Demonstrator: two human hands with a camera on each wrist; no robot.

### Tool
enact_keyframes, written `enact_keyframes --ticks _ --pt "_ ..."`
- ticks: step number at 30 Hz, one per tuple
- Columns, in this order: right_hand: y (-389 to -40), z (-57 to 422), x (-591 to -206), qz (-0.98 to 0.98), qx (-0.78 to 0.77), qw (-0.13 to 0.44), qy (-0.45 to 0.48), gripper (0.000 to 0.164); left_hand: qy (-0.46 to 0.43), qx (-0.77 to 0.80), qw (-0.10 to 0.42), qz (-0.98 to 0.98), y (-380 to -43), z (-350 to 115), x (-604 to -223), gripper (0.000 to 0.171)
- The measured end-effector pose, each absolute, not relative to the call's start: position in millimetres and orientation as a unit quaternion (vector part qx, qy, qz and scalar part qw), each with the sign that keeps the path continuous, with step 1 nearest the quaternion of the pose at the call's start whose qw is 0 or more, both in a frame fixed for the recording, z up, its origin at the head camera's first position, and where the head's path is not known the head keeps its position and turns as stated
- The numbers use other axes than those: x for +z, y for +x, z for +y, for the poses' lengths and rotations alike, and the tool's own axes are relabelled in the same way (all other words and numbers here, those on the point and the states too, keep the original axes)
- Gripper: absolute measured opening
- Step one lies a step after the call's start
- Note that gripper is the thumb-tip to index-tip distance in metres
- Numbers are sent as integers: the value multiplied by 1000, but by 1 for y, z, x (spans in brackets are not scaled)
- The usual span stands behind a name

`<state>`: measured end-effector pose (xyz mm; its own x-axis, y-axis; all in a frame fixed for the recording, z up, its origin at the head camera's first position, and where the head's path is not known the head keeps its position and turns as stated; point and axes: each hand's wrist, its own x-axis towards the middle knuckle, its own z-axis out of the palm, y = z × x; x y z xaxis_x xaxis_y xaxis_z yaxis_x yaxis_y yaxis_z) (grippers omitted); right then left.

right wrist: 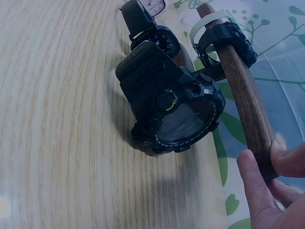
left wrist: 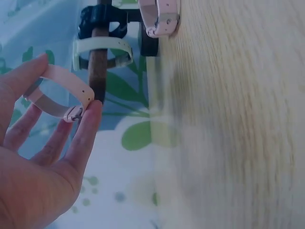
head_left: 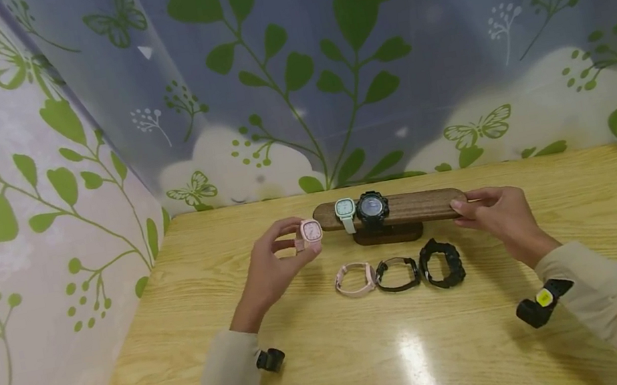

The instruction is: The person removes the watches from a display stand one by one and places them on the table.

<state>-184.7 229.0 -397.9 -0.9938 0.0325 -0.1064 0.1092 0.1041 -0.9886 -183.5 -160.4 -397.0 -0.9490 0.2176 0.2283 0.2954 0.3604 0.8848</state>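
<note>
Just left of the wooden stand (head_left: 428,202), a pink watch (head_left: 311,230) is pinched by the left hand (head_left: 273,264); it should prove light, its soft strap (left wrist: 69,81) best taken clear of the dial (head_left: 311,230). The stand's right end is gripped by the right hand (head_left: 505,215); the wood-grained table (head_left: 325,371) is bordered, far and left, by leaf-printed cloth (head_left: 284,115).

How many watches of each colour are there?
Pink: 2 (the square pink watch in the left hand, the looped pink watch on the pale wooden table)
Pale green: 1 (the square pale green watch on the dark brown wooden stand)
Black: 3 (the round black watch on the stand, the slim black watch and chunky black watch on the table)
Total: 6
</note>
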Motion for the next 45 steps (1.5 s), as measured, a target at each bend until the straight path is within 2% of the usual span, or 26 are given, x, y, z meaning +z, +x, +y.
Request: enact_keyframes --ticks 10,18,30,45 --pt "-185 229 -398 737 -674 28 43 65 -237 -483 46 -841 -159 -132 -384 47" --pt "-186 229 -397 746 -663 35 49 66 -308 -410 34 -858 -144 -95 -376 44" --pt "-186 227 -398 759 -648 32 55 65 -395 -268 4 -879 -126 -37 -391 44" --pt "-184 229 -398 768 -637 30 50 65 -437 -147 -45 -886 -118 15 -395 43"
